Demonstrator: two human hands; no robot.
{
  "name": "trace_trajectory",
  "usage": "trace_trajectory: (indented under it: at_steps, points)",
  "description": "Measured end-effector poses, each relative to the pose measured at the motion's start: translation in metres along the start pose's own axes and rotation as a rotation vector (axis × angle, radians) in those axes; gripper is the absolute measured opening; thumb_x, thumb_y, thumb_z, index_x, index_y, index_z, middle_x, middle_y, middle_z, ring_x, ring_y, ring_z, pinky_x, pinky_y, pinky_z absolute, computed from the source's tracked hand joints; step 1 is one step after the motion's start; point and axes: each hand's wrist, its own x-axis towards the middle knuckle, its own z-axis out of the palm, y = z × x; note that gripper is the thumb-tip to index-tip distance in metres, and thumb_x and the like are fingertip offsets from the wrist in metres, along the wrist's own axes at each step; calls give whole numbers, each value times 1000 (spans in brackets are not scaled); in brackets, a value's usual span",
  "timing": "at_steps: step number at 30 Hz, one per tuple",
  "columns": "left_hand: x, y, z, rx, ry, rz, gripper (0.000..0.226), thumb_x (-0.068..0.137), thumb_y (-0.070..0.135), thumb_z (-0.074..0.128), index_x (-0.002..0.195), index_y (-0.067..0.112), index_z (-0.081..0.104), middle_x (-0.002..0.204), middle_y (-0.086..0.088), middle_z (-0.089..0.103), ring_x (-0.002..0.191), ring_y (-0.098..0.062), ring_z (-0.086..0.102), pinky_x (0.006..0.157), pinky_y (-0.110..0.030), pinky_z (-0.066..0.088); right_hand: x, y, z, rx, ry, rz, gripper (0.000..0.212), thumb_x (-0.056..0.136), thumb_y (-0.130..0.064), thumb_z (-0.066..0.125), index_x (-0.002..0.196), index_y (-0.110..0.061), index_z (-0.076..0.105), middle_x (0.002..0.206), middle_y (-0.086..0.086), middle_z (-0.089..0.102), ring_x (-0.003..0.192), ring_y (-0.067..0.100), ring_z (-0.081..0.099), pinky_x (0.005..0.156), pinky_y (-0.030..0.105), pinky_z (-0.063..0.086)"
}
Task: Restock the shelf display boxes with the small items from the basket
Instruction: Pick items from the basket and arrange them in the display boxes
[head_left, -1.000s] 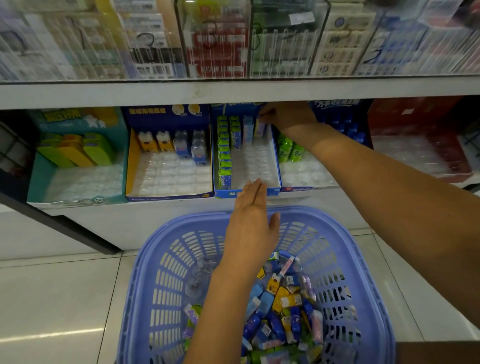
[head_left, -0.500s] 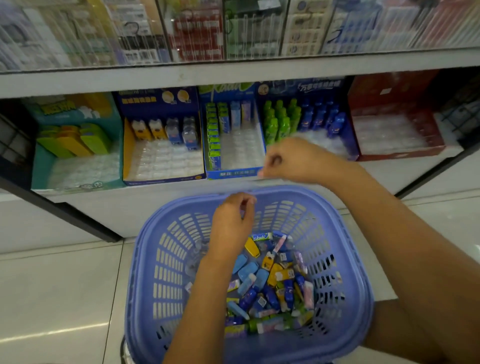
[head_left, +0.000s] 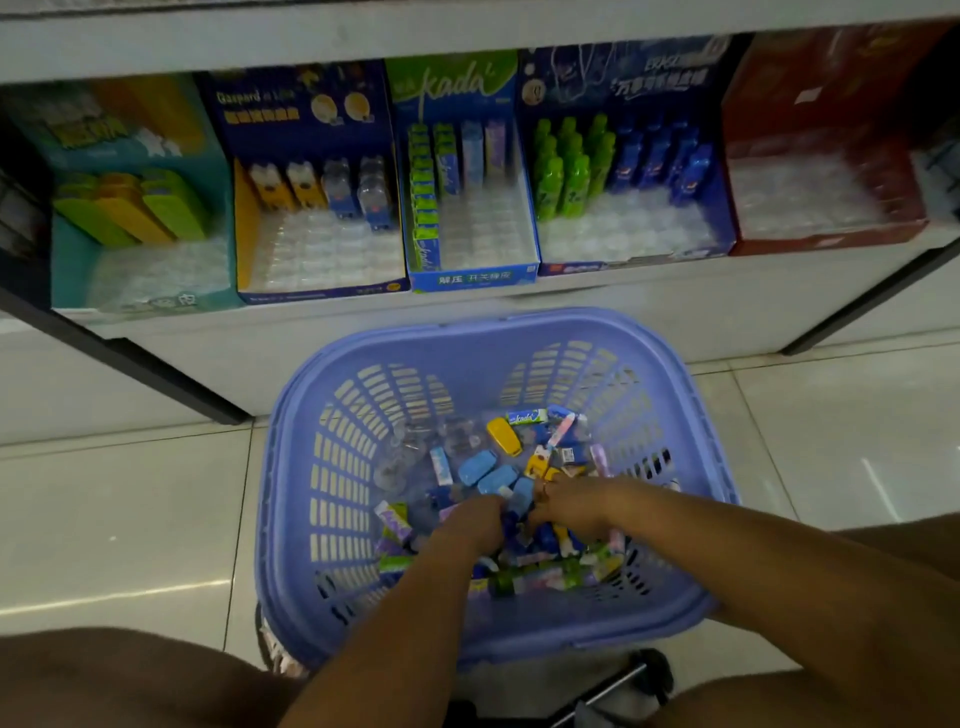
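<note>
A purple plastic basket (head_left: 467, 335) stands on the floor below the shelf, holding a pile of small items (head_left: 498, 467): blue, yellow, green and pink packs. My left hand (head_left: 475, 522) and my right hand (head_left: 569, 506) are both down in the pile, close together near its middle. Their fingers are buried among the items, so what they hold is hidden. On the shelf stand display boxes: a green-and-blue "kada" box (head_left: 472, 278) with rows of packs, a dark blue box (head_left: 623, 257) with green and blue bottles, and a blue-and-yellow box (head_left: 244, 228).
A teal box (head_left: 67, 260) with green and yellow packs stands at the shelf's left, and a red box (head_left: 831, 241) at its right. Dark shelf supports (head_left: 156, 379) slant down on both sides. My knees show at the bottom, on a pale tiled floor (head_left: 130, 493).
My right hand left the kada box on the shelf and came down into the basket. My left hand dropped from above the basket into the pile. The view tilted downward.
</note>
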Motion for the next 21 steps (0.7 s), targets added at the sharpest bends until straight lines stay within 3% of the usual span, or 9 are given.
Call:
trace_trajectory:
  at_steps: [3,6,8,11,14,17,19,21]
  points:
    - [10,-1,9,51,27,-50,32,91,16,58,121,4,57,120,-19,60,109,-32,59,90,-39,48,5,1,12,-91,85,-14,62,88,-3,54,141,-26,33,139,14,34,121,35,37,82,45,43]
    - [19,0,13,111,27,-109,45,90,24,62,130,9,50,127,-15,57,114,-30,57,92,-39,49,12,3,18,-190,157,-47,39,99,-23,40,137,-20,41,134,18,41,121,35,41,87,44,41]
    - [25,0,14,120,53,-127,48,88,23,64,132,11,49,128,-14,56,116,-29,56,91,-39,49,14,5,17,-210,168,-110,38,100,-28,37,136,-21,47,129,19,47,118,36,45,84,41,39]
    - [28,-3,12,45,56,-129,38,88,27,61,121,7,57,118,-16,60,107,-29,59,81,-34,48,20,4,19,-229,231,-160,37,102,-24,35,137,-23,48,120,17,54,109,34,51,70,34,35]
    - [30,-7,8,-39,49,-153,31,92,34,54,101,5,59,90,-12,60,86,-23,59,67,-27,39,25,-4,19,-247,190,-120,37,102,-26,33,135,-22,49,126,13,54,112,33,51,81,37,44]
    - [31,-6,7,-279,111,-186,37,94,32,48,65,12,40,62,-3,40,55,-13,40,48,-24,29,22,-6,13,-64,112,-38,37,99,-22,40,135,-19,49,130,13,51,113,34,51,89,41,47]
    - [28,-5,-2,-421,144,-213,35,92,26,49,62,15,36,61,-3,40,53,-12,38,45,-23,28,20,-5,11,145,93,63,38,95,-12,47,132,-17,51,127,14,52,109,34,54,87,42,49]
    - [25,-6,-12,-510,140,-208,35,90,19,49,59,14,34,59,-4,36,51,-14,35,46,-24,27,22,-2,8,295,134,126,24,91,-13,55,115,-13,59,110,12,57,98,31,56,80,38,49]
